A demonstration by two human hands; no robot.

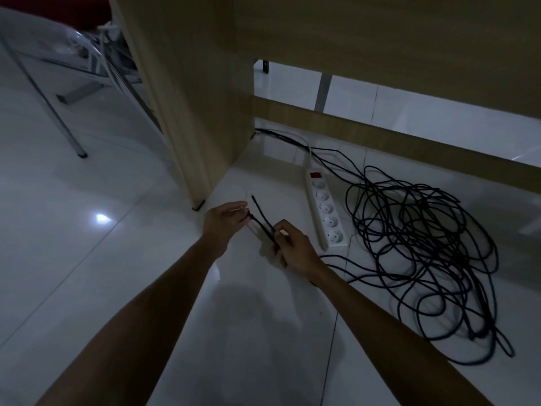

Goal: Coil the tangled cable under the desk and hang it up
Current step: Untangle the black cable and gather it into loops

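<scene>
Cable (421, 244) tangled at right of frame; our left hand (224, 221) and right hand (288, 244) pinch its doubled end at centre.

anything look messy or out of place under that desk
Yes: the black cable lies in a loose, overlapping tangle on the floor tiles, right of the white power strip. Both hands hold its end.

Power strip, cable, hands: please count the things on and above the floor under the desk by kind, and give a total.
Black cable, tangled, one end held by both hands: 1
White power strip: 1
Hands, left hand and right hand: 2
Total: 4
</scene>
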